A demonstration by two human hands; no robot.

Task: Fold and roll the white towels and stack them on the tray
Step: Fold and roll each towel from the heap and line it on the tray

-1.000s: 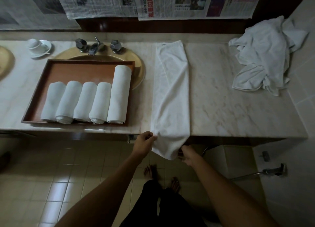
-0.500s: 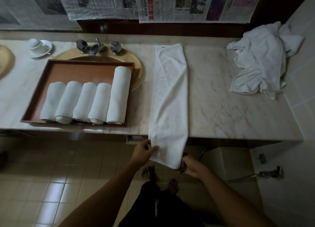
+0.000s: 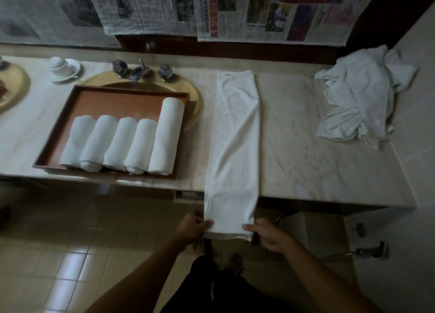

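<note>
Towel strip (image 3: 235, 143), white, folded long and narrow, lies front-to-back across the marble counter (image 3: 317, 167); its near end hangs past the counter's front edge. Left hand (image 3: 191, 225) pinches the near left corner, thumb on top, other fingers under the cloth. Right hand (image 3: 268, 236) pinches the near right corner, thumb lying along the hem, fingers curled below. Hem held level between the two hands, off the counter.

Wooden tray (image 3: 58, 129) sits to the left of the strip, partly over a gold-coloured sink basin (image 3: 193, 103). Five rolled white towels (image 3: 122, 145) lie side by side in the tray along its near edge, touching; the rightmost roll is longer than the rest. Far half of the tray shows bare wood.

Heap of loose white towels (image 3: 362, 96) at the far right end of the counter, well apart from the strip. Faucet with two knobs (image 3: 141, 71) behind the basin. Upturned white cup on saucer (image 3: 62, 67) at far left. Newspaper sheets (image 3: 270, 9) hang on the wall above. Bare feet (image 3: 233, 263) on the tiled floor below.
</note>
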